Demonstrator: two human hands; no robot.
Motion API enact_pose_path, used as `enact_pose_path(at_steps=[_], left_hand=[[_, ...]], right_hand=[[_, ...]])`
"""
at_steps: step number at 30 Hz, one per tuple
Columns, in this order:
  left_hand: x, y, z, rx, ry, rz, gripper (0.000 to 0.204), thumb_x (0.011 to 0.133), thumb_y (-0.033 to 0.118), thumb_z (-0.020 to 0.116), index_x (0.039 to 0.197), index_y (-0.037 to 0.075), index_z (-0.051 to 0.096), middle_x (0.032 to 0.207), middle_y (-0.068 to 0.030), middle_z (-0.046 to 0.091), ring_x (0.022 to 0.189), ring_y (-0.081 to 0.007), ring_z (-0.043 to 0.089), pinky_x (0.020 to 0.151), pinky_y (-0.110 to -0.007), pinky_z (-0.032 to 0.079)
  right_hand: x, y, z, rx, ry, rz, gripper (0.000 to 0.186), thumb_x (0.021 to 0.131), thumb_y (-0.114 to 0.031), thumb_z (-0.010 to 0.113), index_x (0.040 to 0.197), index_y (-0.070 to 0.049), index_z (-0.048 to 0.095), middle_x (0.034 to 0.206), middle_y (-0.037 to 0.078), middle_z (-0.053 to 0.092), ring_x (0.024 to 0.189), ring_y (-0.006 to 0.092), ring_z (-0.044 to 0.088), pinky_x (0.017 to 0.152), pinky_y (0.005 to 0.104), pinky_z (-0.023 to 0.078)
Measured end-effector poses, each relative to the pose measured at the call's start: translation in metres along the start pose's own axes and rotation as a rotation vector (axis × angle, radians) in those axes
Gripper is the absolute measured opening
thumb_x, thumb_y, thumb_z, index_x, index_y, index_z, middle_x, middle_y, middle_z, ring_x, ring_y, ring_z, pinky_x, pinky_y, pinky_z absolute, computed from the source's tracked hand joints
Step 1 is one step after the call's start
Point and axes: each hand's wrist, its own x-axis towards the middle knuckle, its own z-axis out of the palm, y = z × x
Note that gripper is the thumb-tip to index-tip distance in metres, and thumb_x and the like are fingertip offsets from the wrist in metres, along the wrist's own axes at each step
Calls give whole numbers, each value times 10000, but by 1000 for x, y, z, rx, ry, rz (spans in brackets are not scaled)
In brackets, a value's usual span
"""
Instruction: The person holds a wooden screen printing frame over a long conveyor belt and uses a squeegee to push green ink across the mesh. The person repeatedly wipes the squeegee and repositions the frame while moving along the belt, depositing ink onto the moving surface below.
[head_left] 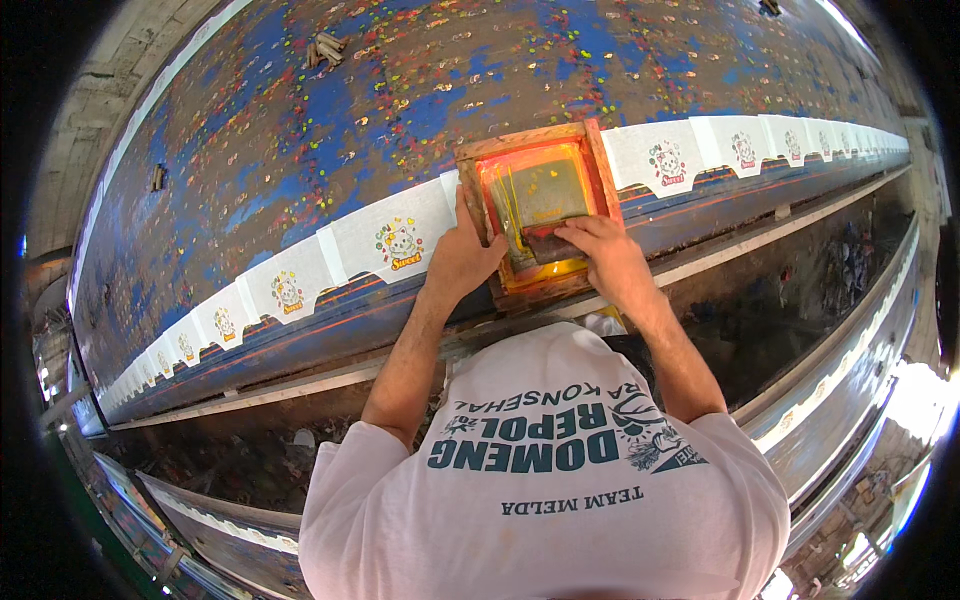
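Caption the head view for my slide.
Left hand on a wooden frame, right hand holding a dark tool inside, printed sheets alongside.

Left hand [464,258] holds a wooden frame [604,170]; right hand [615,262] grips a dark block [545,246] inside it

Screen frame [605,175] on table [400,120], sheets [398,243] left and right.

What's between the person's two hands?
In the head view, part of the inky screen and a dark block lie between left hand and right hand.
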Motion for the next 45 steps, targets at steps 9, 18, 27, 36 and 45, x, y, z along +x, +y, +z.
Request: enact_pose_path(at_steps=[9, 18, 27, 36, 45], left_hand=[[-4, 35, -3, -67, 21, -27, 1176, 966, 278, 783, 1809, -2, 12, 940, -306, 808, 881, -478, 814, 786, -531, 651], [54, 143, 88, -79, 58, 70, 1187, 941, 304, 792, 1811, -3, 45, 941, -296, 816, 855, -446, 823, 781, -510, 657], [77, 190, 147, -167, 89, 42, 1172, 922, 263, 799, 1834, 68, 88, 1022, -223, 856, 870, -357, 848, 817, -440, 666], [77, 187, 150, -226, 127, 31, 1151, 903, 241, 809, 1839, 98, 154, 1089, -191, 870, 849, -280, 844, 802, -396, 671], [74, 196, 147, -150, 92, -78, 1124, 915, 257, 784, 1832, 85, 157, 1208, -256, 843, 1066, -402, 842, 970, -459, 653]], right_hand=[[-11, 26, -11, 13, 79, -80, 572, 839, 97, 689, 1371, -97, 774, 1376, 101, 747, 1298, 344, 693, 1106, 464, 598], [-39, 143, -91, -52, 110, -45, 584, 827, 80, 710, 1381, -95, 763, 1377, 83, 740, 1281, 329, 685, 1098, 449, 598], [-57, 223, -113, -72, 147, -126, 526, 837, 15, 749, 1353, -88, 752, 1339, 99, 731, 1276, 330, 682, 1112, 465, 577], [-50, 234, -120, -16, -24, -142, 542, 883, 23, 703, 1411, -98, 718, 1367, 114, 708, 1308, 368, 669, 1130, 485, 556], [61, 249, -119, -78, 117, -241, 466, 912, 22, 684, 1358, -99, 743, 1246, 150, 750, 1246, 372, 705, 1077, 503, 592]])
